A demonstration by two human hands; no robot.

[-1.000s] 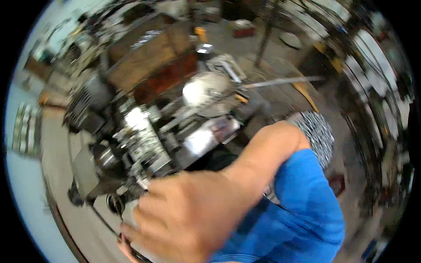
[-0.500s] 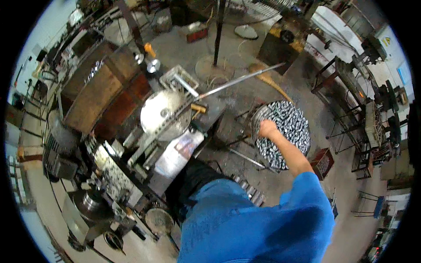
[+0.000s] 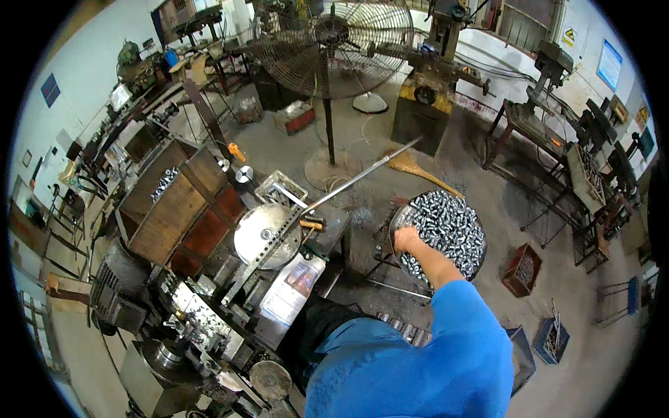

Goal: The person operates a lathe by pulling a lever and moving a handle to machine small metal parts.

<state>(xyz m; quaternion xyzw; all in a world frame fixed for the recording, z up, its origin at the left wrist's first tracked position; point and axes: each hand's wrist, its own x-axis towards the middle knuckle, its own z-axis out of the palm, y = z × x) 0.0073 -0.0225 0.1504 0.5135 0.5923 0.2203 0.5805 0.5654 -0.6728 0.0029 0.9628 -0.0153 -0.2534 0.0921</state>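
My right hand is at the left side of a round metal pan, its fingers curled and mostly hidden beneath the knuckles. Whatever it grips, if anything, does not show. Small shiny metal cylinders are heaped in the pan, thickest to the right of the hand. The pan rests on a dark metal stand. My left hand is out of view.
To the left stands a machine with a round metal disc and a long perforated bar. A printed bag lies beside it. Ahead are a floor fan and a broom. A rust-red bin sits right of the pan.
The view has tilted up, bringing more of the fan and walls into sight. My right hand has shifted left across the pan, closer to its left rim.
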